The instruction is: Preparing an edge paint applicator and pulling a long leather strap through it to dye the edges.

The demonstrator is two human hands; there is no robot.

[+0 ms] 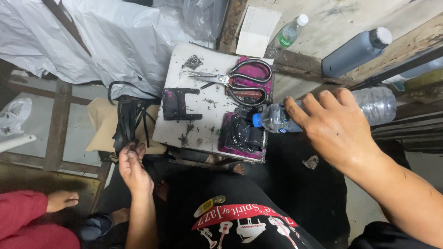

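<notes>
Right hand (333, 127) grips a clear plastic bottle (323, 113) lying sideways, blue cap toward an ink-stained tray (242, 138). Left hand (134, 168) pinches black strips (130, 124). Scissors (240, 80) lie on white board (203, 133), beside a black strap piece (177, 103).

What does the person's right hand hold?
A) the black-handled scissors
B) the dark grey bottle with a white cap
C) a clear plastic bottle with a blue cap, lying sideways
C: the right hand wraps the clear bottle, while the scissors lie untouched on the white board.
</notes>
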